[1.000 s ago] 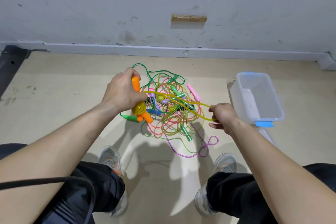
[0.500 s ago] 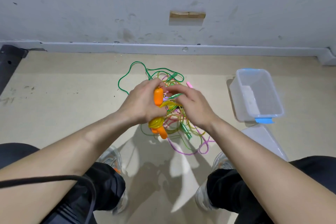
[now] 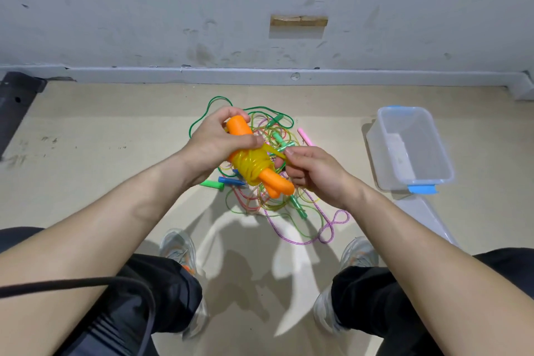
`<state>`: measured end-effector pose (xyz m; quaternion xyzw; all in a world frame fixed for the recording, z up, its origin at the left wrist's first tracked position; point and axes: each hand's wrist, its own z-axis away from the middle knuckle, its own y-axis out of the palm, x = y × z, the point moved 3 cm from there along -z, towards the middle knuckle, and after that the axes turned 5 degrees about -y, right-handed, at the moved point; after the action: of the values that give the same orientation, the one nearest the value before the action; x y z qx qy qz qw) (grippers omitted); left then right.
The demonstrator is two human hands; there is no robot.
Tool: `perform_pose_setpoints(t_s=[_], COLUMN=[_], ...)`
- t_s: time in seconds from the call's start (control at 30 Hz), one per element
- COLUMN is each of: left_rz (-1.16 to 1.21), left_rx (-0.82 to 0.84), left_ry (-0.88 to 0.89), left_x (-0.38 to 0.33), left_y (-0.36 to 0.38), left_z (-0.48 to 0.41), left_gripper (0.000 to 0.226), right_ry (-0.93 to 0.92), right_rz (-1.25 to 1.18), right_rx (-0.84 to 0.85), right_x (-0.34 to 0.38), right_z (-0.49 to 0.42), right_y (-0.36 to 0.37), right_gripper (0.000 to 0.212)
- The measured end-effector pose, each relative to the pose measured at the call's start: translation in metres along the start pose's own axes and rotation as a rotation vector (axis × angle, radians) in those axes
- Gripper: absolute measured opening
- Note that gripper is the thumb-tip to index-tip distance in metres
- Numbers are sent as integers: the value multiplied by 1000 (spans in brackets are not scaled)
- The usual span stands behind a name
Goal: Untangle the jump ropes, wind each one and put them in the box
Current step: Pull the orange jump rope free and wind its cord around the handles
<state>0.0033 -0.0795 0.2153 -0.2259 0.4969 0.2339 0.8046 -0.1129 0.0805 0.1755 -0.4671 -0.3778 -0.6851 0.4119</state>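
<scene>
Yellow jump rope (image 3: 251, 166) now sits almost wholly coiled round its pair of orange handles (image 3: 238, 127), held up above the floor between the person's knees. A second ago a long stretch of it ran taut from the bundle out to the right hand, which was drawn well away toward the box; half a second ago the hands had closed together over the bundle. Now only a short tail is left, and the coil looks thicker, so one more turn seems to have gone on. The left hand (image 3: 215, 143) grips the handles, fingers curled over the upper one and the thumb laid across just above the coil. The right hand (image 3: 318, 175) is just beside the bundle, pinching the flat yellow tail between thumb and forefinger, its other fingers curled. My reading is that winding of this first rope is nearly done, and that the tail needs tucking under a turn or it may spring loose once let go. The other ropes (image 3: 268, 205), in green, pink, red and purple with green, blue and pink handles, lie in a knot on the floor below the hands, not yet sorted. The clear plastic box (image 3: 419, 150) with blue clips stands open and empty to the right, well apart from the hands, its lid (image 3: 427, 220) lying just beside it.
</scene>
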Motion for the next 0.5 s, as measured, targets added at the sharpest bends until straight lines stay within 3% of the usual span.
perform_pose_setpoints(t_s=[0.17, 0.3, 0.4, 0.5], left_rz=[335, 475, 528, 477], left_rx=[11, -140, -308, -456], left_ry=[-130, -157, -150, -114], left_x=[1, 5, 14, 22], left_y=[1, -8, -15, -21], left_z=[0, -7, -13, -16], left_gripper=[44, 19, 22, 38], right_ry=[-6, 1, -28, -51], right_rz=[-66, 24, 317, 642], right_rx=[-71, -126, -112, -23], right_x=[-5, -16, -21, -12], right_z=[1, 6, 13, 20], right_y=[2, 19, 40, 56], right_gripper=[45, 39, 25, 35])
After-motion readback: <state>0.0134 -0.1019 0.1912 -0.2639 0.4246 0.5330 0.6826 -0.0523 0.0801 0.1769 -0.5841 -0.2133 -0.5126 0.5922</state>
